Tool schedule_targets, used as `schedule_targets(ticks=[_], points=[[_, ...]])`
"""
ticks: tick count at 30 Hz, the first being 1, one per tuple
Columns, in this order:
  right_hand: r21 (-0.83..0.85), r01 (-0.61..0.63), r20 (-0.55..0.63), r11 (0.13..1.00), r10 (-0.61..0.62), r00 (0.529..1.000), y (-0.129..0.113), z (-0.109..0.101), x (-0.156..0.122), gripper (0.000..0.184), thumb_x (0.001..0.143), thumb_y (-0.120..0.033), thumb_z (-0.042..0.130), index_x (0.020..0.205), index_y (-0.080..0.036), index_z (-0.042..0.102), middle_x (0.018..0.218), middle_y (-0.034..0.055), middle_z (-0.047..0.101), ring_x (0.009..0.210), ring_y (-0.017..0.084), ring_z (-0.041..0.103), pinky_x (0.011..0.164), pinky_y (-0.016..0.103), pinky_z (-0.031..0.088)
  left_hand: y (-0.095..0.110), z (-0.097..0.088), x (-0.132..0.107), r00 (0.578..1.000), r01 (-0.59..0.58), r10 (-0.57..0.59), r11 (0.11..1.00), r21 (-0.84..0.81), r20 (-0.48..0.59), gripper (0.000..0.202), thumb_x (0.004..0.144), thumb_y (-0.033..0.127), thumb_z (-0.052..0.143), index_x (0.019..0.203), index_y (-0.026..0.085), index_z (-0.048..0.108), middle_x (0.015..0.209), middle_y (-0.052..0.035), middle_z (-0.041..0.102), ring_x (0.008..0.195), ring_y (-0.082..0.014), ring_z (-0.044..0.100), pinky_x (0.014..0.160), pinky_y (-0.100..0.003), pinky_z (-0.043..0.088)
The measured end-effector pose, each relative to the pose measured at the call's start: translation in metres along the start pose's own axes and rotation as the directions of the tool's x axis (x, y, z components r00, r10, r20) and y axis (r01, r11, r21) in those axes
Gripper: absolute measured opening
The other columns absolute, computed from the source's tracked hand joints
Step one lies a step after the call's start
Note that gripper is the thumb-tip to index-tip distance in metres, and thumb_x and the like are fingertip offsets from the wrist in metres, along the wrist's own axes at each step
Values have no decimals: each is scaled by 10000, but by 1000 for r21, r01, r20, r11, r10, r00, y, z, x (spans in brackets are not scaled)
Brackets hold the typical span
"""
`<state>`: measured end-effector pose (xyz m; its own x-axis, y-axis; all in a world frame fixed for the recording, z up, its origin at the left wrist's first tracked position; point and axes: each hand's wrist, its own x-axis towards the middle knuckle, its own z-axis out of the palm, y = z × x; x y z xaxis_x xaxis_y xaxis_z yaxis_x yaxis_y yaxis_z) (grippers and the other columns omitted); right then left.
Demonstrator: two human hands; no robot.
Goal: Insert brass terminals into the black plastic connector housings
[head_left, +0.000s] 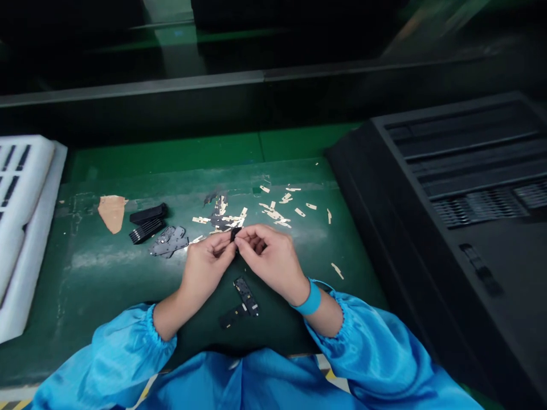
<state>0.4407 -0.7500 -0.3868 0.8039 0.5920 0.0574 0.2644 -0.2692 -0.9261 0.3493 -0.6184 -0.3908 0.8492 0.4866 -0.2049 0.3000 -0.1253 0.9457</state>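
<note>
Near the middle of the green work mat (pixel 106 273), the left hand (pixel 205 267) and the right hand (pixel 273 259) meet, fingertips pinched together on one small black plastic part (pixel 235 233) held just above the mat; both hands are nearly closed around it. Below the hands, towards the near edge, lie two flat black parts (pixel 241 302) crossing each other. Left of the hands sit a small heap of grey flat parts (pixel 168 242) and two black ridged blocks (pixel 147 222), with one tan paper scrap (pixel 112 212) beyond. Many small beige backing strips (pixel 273 213), too many to count, are scattered towards the far edge. A white foam tray (pixel 25 228) lines the left edge.
</note>
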Motion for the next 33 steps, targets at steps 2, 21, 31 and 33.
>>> schedule_targets(ticks=[2,21,31,33], points=[[32,-28,-2,999,28,1000,0,1,1,93,856,-194,620,834,-206,710,723,-4,691,580,112,603,615,252,538,-1,0,-2,999,-44,44,998,39,4,155,884,265,692,985,196,788,932,-38,820,829,-223,773,740,-292,592],[164,-102,-151,981,127,980,-3,15,-3,48,695,-186,561,676,-223,586,625,-48,541,543,102,480,544,243,428,-13,5,-8,891,-391,453,797,460,-26,243,871,187,683,1072,241,808,950,-65,829,748,-234,782,719,-308,603],[132,-103,-108,986,117,987,-3,12,0,74,707,-170,554,699,-238,527,608,-58,482,589,121,478,554,238,409,-5,6,-7,949,-270,308,899,346,-60,236,875,231,688,1088,230,792,935,-36,827,765,-217,781,688,-292,608],[144,-101,-98,984,116,988,-2,11,0,72,728,-166,565,714,-234,545,618,-61,509,573,113,489,559,241,428,-2,5,-6,952,-259,296,913,316,-74,196,885,236,686,1049,224,794,879,-29,822,712,-202,768,641,-272,591]])
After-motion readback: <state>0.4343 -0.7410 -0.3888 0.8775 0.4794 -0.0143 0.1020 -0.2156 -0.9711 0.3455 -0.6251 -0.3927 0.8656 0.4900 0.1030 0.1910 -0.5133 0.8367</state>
